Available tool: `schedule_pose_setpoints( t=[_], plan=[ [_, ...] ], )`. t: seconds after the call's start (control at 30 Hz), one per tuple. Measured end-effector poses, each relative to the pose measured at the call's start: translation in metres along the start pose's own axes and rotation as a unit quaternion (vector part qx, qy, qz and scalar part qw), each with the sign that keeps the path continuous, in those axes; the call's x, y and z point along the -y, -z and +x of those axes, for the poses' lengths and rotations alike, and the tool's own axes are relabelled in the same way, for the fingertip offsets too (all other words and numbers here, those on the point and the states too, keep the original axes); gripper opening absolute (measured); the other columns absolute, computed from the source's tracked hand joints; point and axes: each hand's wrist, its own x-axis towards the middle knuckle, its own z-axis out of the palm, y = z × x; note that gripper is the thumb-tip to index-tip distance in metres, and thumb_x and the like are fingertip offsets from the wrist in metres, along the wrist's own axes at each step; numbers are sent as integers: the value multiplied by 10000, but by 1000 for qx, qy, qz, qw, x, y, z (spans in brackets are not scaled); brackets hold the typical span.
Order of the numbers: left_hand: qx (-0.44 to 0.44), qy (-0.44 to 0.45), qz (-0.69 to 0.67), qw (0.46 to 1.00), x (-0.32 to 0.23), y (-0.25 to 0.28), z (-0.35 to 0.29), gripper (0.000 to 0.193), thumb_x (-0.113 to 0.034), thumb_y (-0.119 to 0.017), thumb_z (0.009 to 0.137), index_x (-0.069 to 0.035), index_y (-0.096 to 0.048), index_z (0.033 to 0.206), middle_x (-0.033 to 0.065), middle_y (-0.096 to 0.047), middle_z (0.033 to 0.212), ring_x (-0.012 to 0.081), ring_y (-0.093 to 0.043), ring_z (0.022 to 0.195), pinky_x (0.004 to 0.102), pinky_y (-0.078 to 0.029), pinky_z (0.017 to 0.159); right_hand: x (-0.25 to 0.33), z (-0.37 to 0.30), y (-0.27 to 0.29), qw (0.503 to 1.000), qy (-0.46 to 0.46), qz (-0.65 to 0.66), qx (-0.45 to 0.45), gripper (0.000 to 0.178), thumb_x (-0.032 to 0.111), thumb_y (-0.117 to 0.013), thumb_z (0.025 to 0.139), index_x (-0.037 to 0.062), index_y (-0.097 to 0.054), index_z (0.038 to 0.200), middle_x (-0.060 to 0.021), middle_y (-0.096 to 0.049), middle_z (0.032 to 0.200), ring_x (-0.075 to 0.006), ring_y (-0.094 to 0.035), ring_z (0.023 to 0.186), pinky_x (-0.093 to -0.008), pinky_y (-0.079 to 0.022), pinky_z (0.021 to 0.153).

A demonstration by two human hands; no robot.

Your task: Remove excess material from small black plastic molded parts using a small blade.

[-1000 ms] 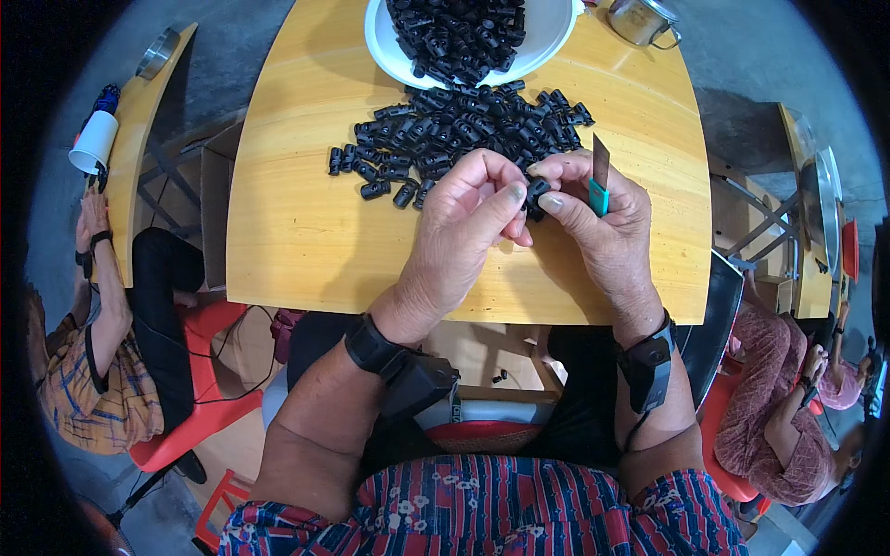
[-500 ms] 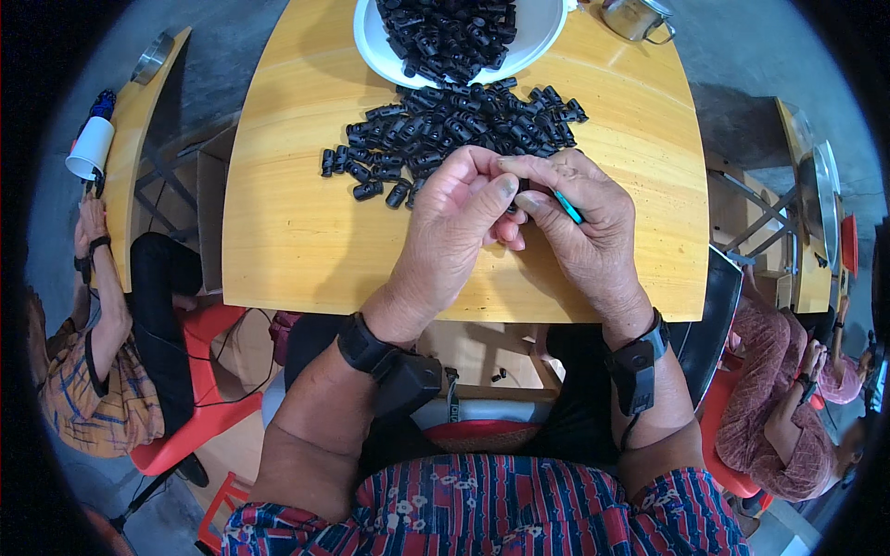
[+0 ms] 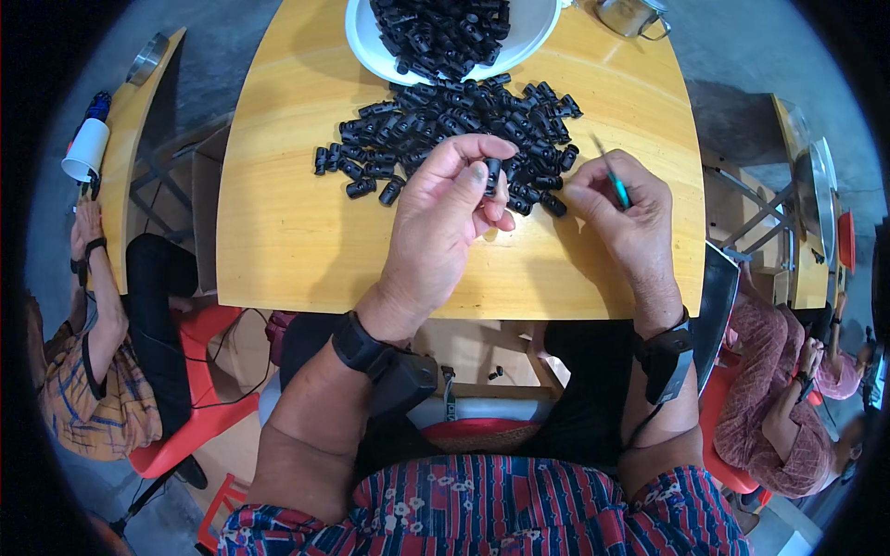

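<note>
Between thumb and fingers of my left hand [image 3: 434, 208] is a small black plastic cord lock [image 3: 492, 176], held just above the table. My right hand [image 3: 630, 213], to the right and apart from it, is closed on a slim tool with a green handle [image 3: 619, 193]. The tool's thin tip points up and away; its exact kind is not clear. A loose pile of similar black cord locks [image 3: 408, 125] lies in front of and around my hands. Behind it, a white bowl [image 3: 364, 46] holds many more of them.
The wooden table [image 3: 297, 250] ends close to my body. A metal mug [image 3: 633, 17] stands at the far right. Left, another person's hands [image 3: 88, 227] are near a white cup [image 3: 85, 150]; a further person [image 3: 774, 398] sits at right. Small black pieces [image 3: 496, 372] lie below the table edge.
My hands were together over the cord lock. Now my right hand has moved off to the right with the green-handled tool, while my left hand keeps the piece.
</note>
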Motion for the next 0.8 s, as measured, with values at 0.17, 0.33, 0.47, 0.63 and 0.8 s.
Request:
schedule_pose_setpoints(
  t=[0.17,0.33,0.47,0.63,0.8],
  plan=[
    [-15,1,-31,999,1,-1,3,201,-171,-408,978,-40,-484,1110,20,-473,811,70,-447,686,261,-453,699,-3,-6,1,997,16,-63,43,150,34,-727,682,-3,-611,769,-52,-584,748,-112,-574,703,-228,-464,636],
    [-13,3,-37,999,2,2,2,173,-203,-405,980,-69,-454,1077,30,-463,820,87,-432,700,243,-397,642,1,-5,0,973,37,-221,55,191,122,-730,677,18,-637,807,-109,-590,751,-243,-610,694,-325,-483,633],
    [-11,13,-38,999,1,3,1,150,-214,-389,988,-84,-441,1040,34,-465,837,78,-416,677,211,-357,579,3,-5,0,974,30,-218,59,191,153,-725,683,38,-648,815,-118,-595,764,-279,-609,702,-351,-478,634],
    [2,25,-57,998,-1,2,1,119,-208,-373,994,-104,-429,1008,25,-465,862,62,-387,649,180,-315,539,1,-4,-1,971,59,-225,61,177,136,-724,684,43,-642,811,-122,-583,751,-293,-601,695,-360,-476,632],
    [-4,20,-49,999,1,2,1,101,-166,-369,993,-86,-431,984,35,-466,863,41,-377,620,172,-314,521,2,-3,-4,968,85,-226,65,169,116,-703,687,28,-622,805,-130,-579,753,-304,-601,706,-363,-479,640]
  ],
)
